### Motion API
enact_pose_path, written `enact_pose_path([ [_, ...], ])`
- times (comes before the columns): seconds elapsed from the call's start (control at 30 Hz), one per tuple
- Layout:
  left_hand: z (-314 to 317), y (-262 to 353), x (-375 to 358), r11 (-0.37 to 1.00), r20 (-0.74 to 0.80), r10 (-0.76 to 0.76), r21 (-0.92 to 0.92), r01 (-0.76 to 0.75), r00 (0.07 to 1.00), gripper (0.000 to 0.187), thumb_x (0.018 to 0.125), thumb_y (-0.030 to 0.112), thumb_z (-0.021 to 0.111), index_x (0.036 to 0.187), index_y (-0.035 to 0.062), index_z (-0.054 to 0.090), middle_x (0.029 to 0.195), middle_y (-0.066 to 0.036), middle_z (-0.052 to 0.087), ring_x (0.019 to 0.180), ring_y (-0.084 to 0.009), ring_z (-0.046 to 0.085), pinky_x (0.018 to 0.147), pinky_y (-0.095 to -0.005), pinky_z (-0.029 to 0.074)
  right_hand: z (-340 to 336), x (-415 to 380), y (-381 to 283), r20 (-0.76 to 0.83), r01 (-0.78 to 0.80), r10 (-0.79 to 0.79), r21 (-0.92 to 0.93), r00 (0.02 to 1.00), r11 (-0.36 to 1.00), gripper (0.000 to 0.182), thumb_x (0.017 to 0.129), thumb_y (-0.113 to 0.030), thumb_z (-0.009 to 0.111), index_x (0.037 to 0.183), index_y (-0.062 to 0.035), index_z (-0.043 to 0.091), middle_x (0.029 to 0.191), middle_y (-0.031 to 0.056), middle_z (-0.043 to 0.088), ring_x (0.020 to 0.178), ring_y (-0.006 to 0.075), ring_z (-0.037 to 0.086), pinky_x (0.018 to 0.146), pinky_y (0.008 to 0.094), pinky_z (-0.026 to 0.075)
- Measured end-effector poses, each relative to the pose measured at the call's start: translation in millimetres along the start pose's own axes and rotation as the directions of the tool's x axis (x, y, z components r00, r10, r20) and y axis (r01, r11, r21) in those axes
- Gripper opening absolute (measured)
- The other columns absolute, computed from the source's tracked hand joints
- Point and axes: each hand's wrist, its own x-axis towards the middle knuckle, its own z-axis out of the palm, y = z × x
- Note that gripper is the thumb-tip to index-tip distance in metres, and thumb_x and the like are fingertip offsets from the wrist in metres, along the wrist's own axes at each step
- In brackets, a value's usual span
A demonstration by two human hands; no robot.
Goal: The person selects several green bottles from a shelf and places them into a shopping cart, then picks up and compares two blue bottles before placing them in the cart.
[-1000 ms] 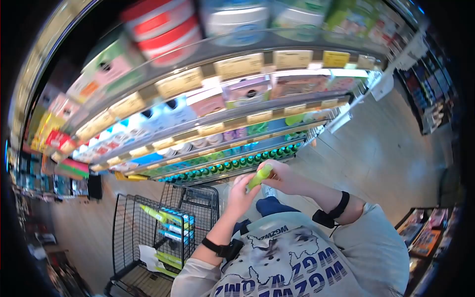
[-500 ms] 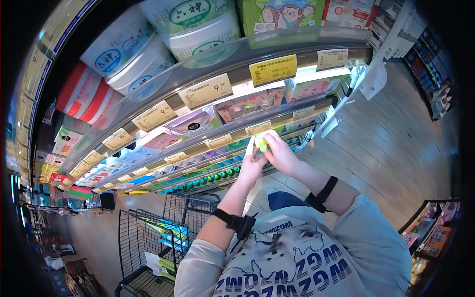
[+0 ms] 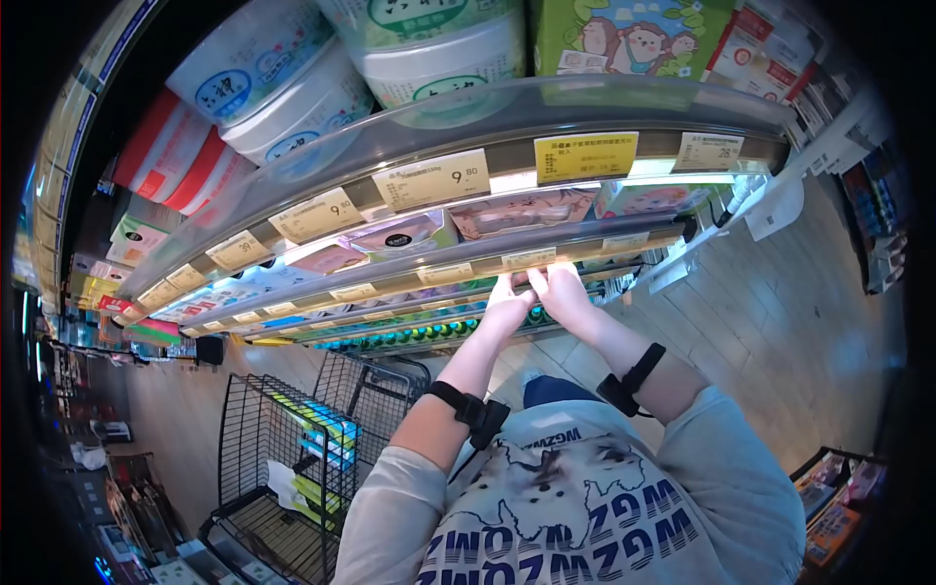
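My left hand point(image 3: 508, 304) and my right hand point(image 3: 564, 292) are close together at the lower shelf edge point(image 3: 458, 265), just below a small price tag point(image 3: 529, 258). The fingertips reach under or behind that edge, so what they hold, if anything, is hidden. Above the hands, a pink box point(image 3: 523, 213) lies on the shelf, with a lilac box point(image 3: 398, 237) to its left. Rows of green-capped items point(image 3: 419, 331) stand on a lower shelf to the left of my left hand.
White tubs point(image 3: 439, 73) and a green box with cartoon animals point(image 3: 634, 41) fill the upper shelf, above a yellow price tag point(image 3: 585, 158). A black wire cart point(image 3: 234, 429) with green and blue packages point(image 3: 322, 429) stands at lower left. Another display point(image 3: 838, 507) is at lower right.
Both hands have moved up against the shelf edge, and the small green-yellow item between them is no longer visible. The view has shifted, with the upper shelf appearing larger.
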Motion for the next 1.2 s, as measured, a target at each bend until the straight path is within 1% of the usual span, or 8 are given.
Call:
enact_pose_path([
  [0.27,11.8,-9.8,-1.4,0.985,-0.096,-0.064,-0.169,0.048,0.993,0.075,0.079,0.005,0.064,0.139,0.0066,0.02,0.131,-0.013,0.043,0.105,-0.0207,0.057,0.084,-0.03,0.049,-7.6,4.9,-16.9,0.075,-0.31,0.301,0.218,0.951,0.925,0.022,0.085,-0.015,0.051,0.08,0.0017,0.065,0.071,0.0156,0.066,0.073,0.0319,0.064,0.073,0.0396,0.048],
  [0.4,12.7,-8.7,-1.8,0.979,-0.038,-0.056,-0.196,0.047,0.998,0.08,0.077,0.006,0.065,0.141,0.0078,0.017,0.134,-0.014,0.041,0.107,-0.0217,0.056,0.084,-0.0306,0.048,-11.0,-4.0,-5.1,0.166,-0.269,0.244,0.148,0.955,0.952,0.02,0.086,-0.014,0.052,0.09,0.0022,0.064,0.072,0.0168,0.066,0.073,0.031,0.064,0.071,0.0389,0.049],
  [0.57,6.9,-14.4,1.7,0.983,-0.053,-0.064,-0.175,0.054,0.997,0.08,0.076,0.002,0.063,0.141,0.0076,0.017,0.138,-0.016,0.036,0.111,-0.0228,0.053,0.087,-0.0318,0.046,-11.8,-40.8,0.1,-0.103,-0.014,0.037,0.216,0.994,0.976,0.031,0.088,-0.006,0.049,0.118,0.0026,0.048,0.103,0.0244,0.058,0.082,0.034,0.063,0.073,0.0392,0.05],
  [0.63,4.1,-17.0,4.6,0.99,-0.034,-0.078,-0.12,0.073,0.996,0.08,0.072,-0.004,0.058,0.141,0.0071,0.018,0.14,-0.018,0.033,0.114,-0.0237,0.051,0.088,-0.0326,0.045,-22.1,-42.5,-1.0,0.009,0.002,-0.003,0.181,1.0,0.984,0.036,0.085,-0.002,0.049,0.12,-0.0004,0.046,0.116,0.0236,0.051,0.092,0.0352,0.061,0.078,0.0407,0.05],
  [0.7,4.7,-19.5,7.1,0.995,-0.05,-0.079,-0.069,0.075,0.996,0.08,0.07,-0.006,0.057,0.14,0.0063,0.019,0.14,-0.019,0.033,0.113,-0.0243,0.051,0.088,-0.0328,0.045,-21.5,-41.2,6.3,0.193,0.102,-0.069,-0.165,0.979,0.981,0.044,0.079,0.0,0.052,0.122,-0.0056,0.047,0.123,0.0211,0.047,0.1,0.0358,0.059,0.084,0.0431,0.049],
  [0.83,7.9,-32.4,18.9,0.982,-0.178,0.012,0.187,0.022,0.984,0.077,0.066,-0.007,0.057,0.135,0.0037,0.026,0.134,-0.019,0.04,0.11,-0.0261,0.053,0.085,-0.0328,0.045,-5.9,-28.9,4.8,0.415,-0.084,0.235,-0.35,0.879,0.933,0.064,0.073,0.0,0.056,0.133,-0.0168,0.039,0.133,0.0193,0.039,0.107,0.0379,0.055,0.087,0.0449,0.047],
  [1.07,15.6,-18.2,8.5,0.918,-0.34,0.02,0.379,0.117,0.94,0.067,0.067,0.002,0.057,0.131,0.0034,0.036,0.119,-0.023,0.054,0.115,-0.0376,0.05,0.096,-0.0367,0.04,12.0,-19.1,7.6,0.447,-0.074,0.302,-0.46,0.842,0.885,0.062,0.08,-0.012,0.055,0.137,-0.0196,0.032,0.131,0.0238,0.038,0.103,0.041,0.056,0.086,0.0472,0.048],
  [1.2,12.2,-35.1,18.9,0.892,-0.298,0.141,0.452,0.009,0.944,0.061,0.068,0.005,0.059,0.126,0.0017,0.04,0.12,-0.025,0.052,0.115,-0.0413,0.047,0.098,-0.0411,0.038,14.8,-14.7,8.1,0.449,-0.036,0.268,-0.461,0.853,0.886,0.062,0.082,-0.022,0.054,0.139,-0.0155,0.03,0.128,0.0278,0.041,0.098,0.0416,0.059,0.084,0.0463,0.048],
])
